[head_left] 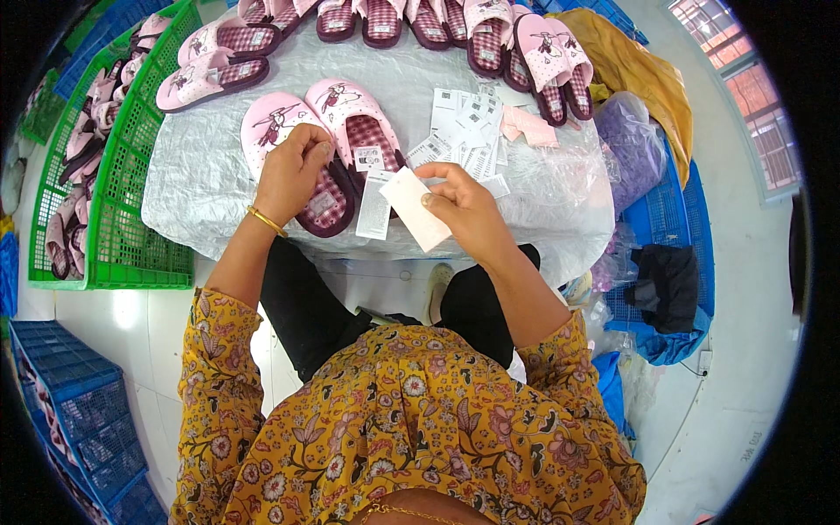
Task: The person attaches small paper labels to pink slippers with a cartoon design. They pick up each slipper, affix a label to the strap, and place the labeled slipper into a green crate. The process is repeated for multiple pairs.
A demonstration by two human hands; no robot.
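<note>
Slippers: two pink [319, 149] under left hand [289, 175], fingers gripping one; right hand [464, 210] pinches one white tag [416, 208].

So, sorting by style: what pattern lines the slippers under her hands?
Maroon-and-white check lining, with plain pink uppers; shown in the head view.

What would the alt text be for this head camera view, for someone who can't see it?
Seen from above, a person's right hand holds a white paper tag while the left hand rests on a pair of pink slippers on a plastic-covered table. More tags and slippers lie behind, with green crates at left.
</note>
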